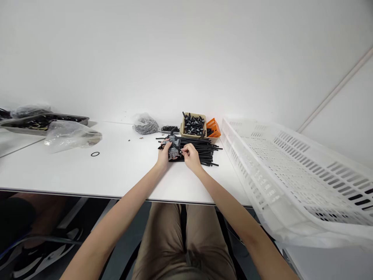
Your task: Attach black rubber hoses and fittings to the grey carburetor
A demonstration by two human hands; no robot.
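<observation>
Left hand: fingers wrapped round the left side of a grey metal part with a black tube on top, gripping it. Right hand: thumb and fingertips pinched together at the part's right side; too small to tell if they grip the part itself or a little piece on it. Part sits mid-frame, just right of centre-left, held between both hands, over the left end of a loose pile of long thin black tubes.

Behind pile, centre of frame: beige rectangular plastic bin full of black and silver pieces; orange slatted plastic basket just right of it, tilted, dark pieces inside; shallow tray of small black pieces to the bin's left; then clear plastic bag of dark grey items. Tiny loose bits left of that.

Left of frame: thin black ring lying flat, crumpled clear plastic bag, long grey metal tray of dark pieces at upper left edge. Right side: big white perforated plastic crate. White tabletop under it all. Lower left: another person's dark shoes.
</observation>
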